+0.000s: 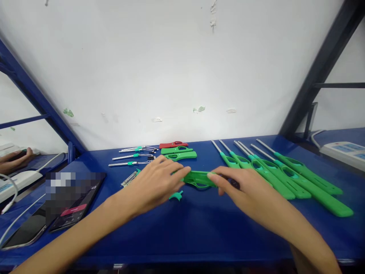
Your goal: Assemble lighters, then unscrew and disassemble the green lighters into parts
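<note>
Between my two hands is a green plastic casing [199, 177], held level above the blue table. My left hand [159, 180] grips its left end, fingers bent over it. The thumb and fingers of my right hand [239, 186] pinch the right end, and a dark rounded tool end [234, 183] shows within that hand. A small teal part [176, 195] lies on the table just below my left hand. Behind my left hand lies a clear and metallic piece [129, 178], partly hidden.
Several metal rods with teal collars and wires [132, 156] lie back left. Green casings [179, 155] and a red casing [173, 145] lie by the wall. Several green lighters [285, 175] fan out right. Phones [76, 207] lie left; another person's hand [17, 161] is far left.
</note>
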